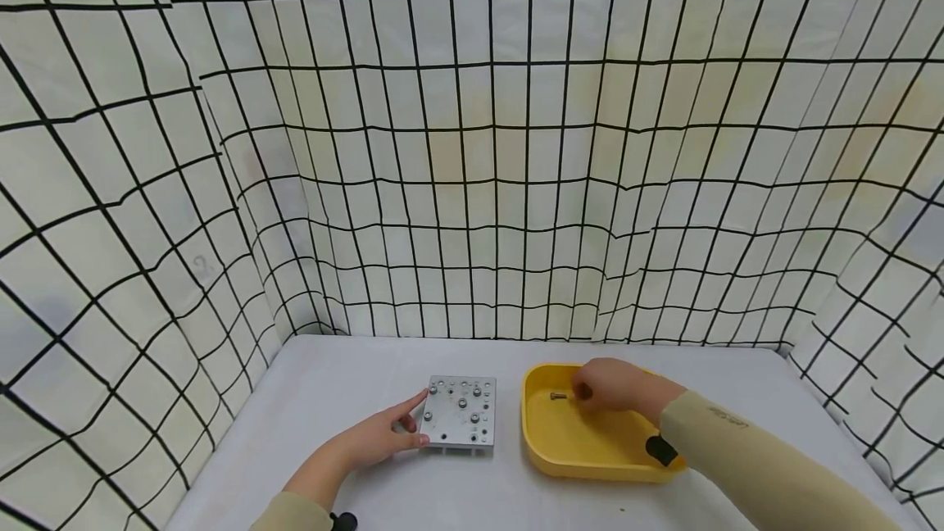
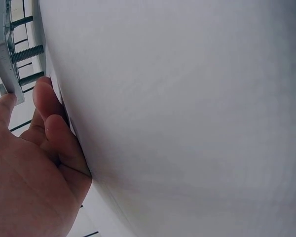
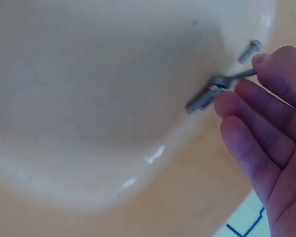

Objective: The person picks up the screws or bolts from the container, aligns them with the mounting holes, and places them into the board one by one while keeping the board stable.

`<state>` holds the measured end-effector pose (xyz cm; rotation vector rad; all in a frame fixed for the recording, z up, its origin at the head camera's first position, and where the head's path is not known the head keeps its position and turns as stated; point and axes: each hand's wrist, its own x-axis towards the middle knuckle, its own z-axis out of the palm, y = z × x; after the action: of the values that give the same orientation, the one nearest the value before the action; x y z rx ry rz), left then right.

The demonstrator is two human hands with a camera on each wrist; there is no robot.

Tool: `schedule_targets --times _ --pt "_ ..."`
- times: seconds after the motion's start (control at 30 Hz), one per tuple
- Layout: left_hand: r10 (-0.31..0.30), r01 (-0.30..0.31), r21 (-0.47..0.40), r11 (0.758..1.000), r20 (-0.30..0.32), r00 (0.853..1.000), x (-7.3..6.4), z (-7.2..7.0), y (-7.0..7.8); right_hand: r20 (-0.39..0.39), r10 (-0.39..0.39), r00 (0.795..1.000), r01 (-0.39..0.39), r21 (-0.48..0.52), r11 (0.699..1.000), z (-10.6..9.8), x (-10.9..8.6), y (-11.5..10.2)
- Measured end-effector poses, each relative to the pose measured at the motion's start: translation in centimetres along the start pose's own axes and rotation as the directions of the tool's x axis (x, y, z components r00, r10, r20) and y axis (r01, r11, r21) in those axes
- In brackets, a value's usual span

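A square metal plate [image 1: 451, 426], drilled with holes and carrying several bolts, sits on the table at centre. Threaded bolt ends [image 2: 29, 53] stick out of its underside in the left wrist view. My left hand [image 1: 379, 435] is at its left side: the extended index finger and thumb touch the back and front corners, the other fingers bent beneath. Inside the yellow tray [image 1: 542, 462], my right hand [image 1: 618, 388] pinches a small metal bolt [image 3: 243, 74] between thumb and index finger. Its head overlaps other bolts [image 3: 197, 102] in the right wrist view.
One loose bolt [image 1: 558, 396] lies in the tray, left of my right hand. A white cloth covers the table [image 1: 398, 359]. White walls with a black grid [image 1: 472, 211] enclose it at the back and both sides.
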<state>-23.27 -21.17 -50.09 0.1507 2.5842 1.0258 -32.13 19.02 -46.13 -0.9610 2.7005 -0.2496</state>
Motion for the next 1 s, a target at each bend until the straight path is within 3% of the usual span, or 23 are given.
schedule_targets --times 0.3,0.53,0.73,1.0 --pt "-0.010 0.010 -0.003 1.000 -0.003 1.000 0.1 0.0 0.0 -0.067 0.008 0.998 0.003 0.162 0.987 -1.5 -1.6 1.1" --pt "-0.009 0.009 0.003 1.000 -0.002 1.000 0.1 0.1 -0.2 -0.075 0.080 0.994 -0.049 0.349 0.936 -1.9 -2.7 1.7" --pt "0.012 -0.012 0.012 1.000 0.003 1.000 0.2 0.0 -0.3 -0.098 0.110 0.989 -0.062 0.397 0.916 -2.0 -2.9 1.8" --pt "0.023 -0.023 0.020 1.000 0.000 1.000 0.3 0.0 -0.4 -0.096 0.080 0.992 -0.026 0.472 0.881 -2.2 -2.1 0.4"
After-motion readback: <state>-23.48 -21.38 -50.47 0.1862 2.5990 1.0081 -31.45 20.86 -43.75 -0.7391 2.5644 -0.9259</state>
